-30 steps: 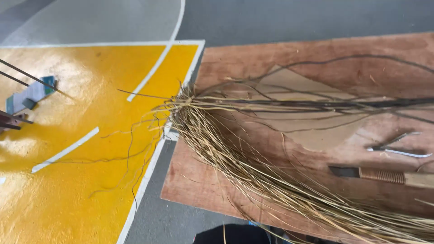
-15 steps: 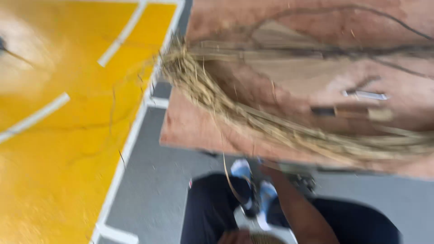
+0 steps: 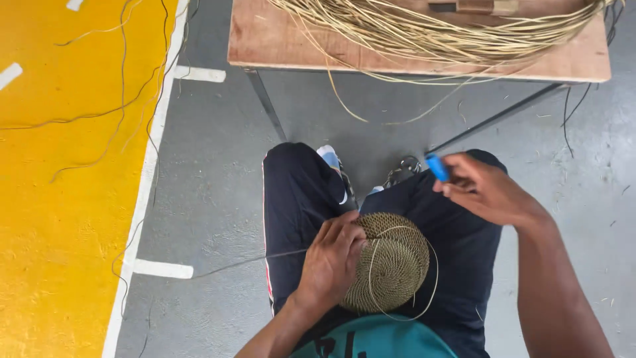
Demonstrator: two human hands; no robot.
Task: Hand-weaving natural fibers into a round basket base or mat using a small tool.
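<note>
Holding the woven disc on your lap w/ left hand clamped on its edge; right hand pinches a blue-handled tool. Flat base looks done, sides not begun; plenty of loose cane on the bench.

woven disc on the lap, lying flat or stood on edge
Lying flat: the woven disc shows its full round face on the lap, left hand gripping its edge.

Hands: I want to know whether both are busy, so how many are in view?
2. The left hand presses on the woven disc in the lap; the right hand holds a blue-handled tool above the knee.
</note>
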